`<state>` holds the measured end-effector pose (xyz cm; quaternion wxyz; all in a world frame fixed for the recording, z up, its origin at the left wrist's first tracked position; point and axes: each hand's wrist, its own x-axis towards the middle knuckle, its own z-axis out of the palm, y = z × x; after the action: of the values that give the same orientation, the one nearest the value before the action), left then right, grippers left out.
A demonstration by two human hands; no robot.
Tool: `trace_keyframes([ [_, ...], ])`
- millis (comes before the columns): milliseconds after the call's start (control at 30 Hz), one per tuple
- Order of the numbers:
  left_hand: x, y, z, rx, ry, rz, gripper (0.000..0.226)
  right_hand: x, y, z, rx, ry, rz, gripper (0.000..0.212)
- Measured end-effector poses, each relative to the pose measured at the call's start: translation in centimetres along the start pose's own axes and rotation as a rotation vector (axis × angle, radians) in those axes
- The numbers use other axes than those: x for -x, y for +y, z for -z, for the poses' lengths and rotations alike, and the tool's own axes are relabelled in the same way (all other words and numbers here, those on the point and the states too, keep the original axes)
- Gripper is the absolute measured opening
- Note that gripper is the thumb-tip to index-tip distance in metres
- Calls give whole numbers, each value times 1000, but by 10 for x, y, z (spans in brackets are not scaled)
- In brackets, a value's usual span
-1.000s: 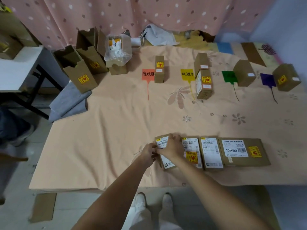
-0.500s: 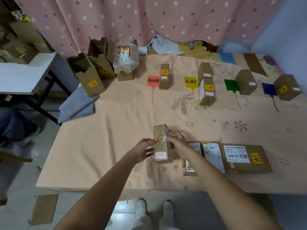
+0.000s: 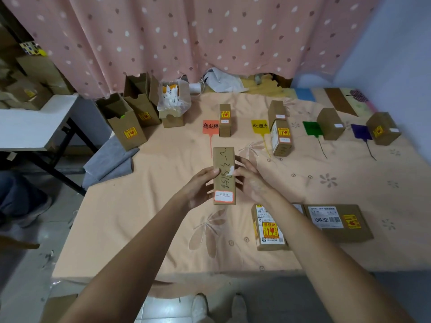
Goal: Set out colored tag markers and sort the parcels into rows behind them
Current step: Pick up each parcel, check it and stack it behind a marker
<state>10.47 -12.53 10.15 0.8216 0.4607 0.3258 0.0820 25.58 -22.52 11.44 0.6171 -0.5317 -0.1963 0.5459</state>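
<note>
Sorting step: left hand (image 3: pixel 198 186) & right hand (image 3: pixel 250 180) are gripping a long parcel (image 3: pixel 224 174) w/ red-edged label, held up over the cloth mid-table; next, I'm guessing, it's needing placement by the red tag (image 3: pixel 210 127).

Right forearm (image 3: pixel 310 231) hides most of one flat parcel (image 3: pixel 299 208); only a strip shows betw. its neighbours. Fingers of left hand (image 3: pixel 198 187) & right hand (image 3: pixel 250 180) pass behind held parcel (image 3: pixel 224 176), out of sight. Small print on near parcel label (image 3: pixel 270 226) too fine to read. Dark shape (image 3: pixel 21 201), frame's left edge: cut off, unidentifiable.
</note>
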Motion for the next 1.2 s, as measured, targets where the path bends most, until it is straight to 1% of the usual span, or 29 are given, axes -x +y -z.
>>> trace_keyframes([
  [33,0,3,-1,-6,2,-2,71,0,0,-1,-2,5,3,70],
  [100,-2,6,0,-8,3,-5,75,-1,-2,-2,-6,15,3,68],
  [133,-4,7,1,-4,1,-5,72,-1,-3,-3,-8,18,3,67],
  [233,-5,10,2,13,-25,-19,50,-3,-5,-4,-9,24,-10,66],
  [267,-6,11,3,13,-30,-21,46,-3,-5,-4,2,25,-18,67],
  [300,-6,13,3,10,-31,-21,47,-3,-5,-5,16,28,-28,70],
  [367,-7,14,6,16,-17,-19,54,-3,-3,-5,29,34,-53,76],
  [433,-9,15,9,36,9,-5,64,-3,1,-5,37,33,-77,74],
  [467,-10,15,11,46,15,4,63,-4,3,-5,42,33,-87,72],
  [567,-13,12,17,49,13,15,42,-5,7,-6,69,44,-111,63],
  [600,-15,10,18,56,18,23,42,-7,10,-6,77,61,-117,60],
  [633,-16,7,19,62,32,26,49,-9,12,-6,80,90,-123,56],
  [700,-20,2,21,84,70,50,71,-15,16,-4,66,148,-125,52],
  [733,-23,0,20,77,77,60,74,-18,17,-2,51,177,-123,52],
  [767,-26,-2,20,56,72,59,69,-21,19,1,44,202,-119,52],
  [867,-41,-3,10,60,75,53,34,-36,20,12,84,254,-121,48],
  [933,-59,-1,3,80,97,43,18,-50,16,20,133,287,-134,33],
  [1000,-82,2,-2,103,135,41,18,-70,10,27,168,317,-146,18],
  [1033,-96,2,-3,103,158,40,20,-82,7,32,183,331,-153,18],
  [1200,-162,8,-1,68,285,21,20,-147,0,59,270,339,-218,32],
])
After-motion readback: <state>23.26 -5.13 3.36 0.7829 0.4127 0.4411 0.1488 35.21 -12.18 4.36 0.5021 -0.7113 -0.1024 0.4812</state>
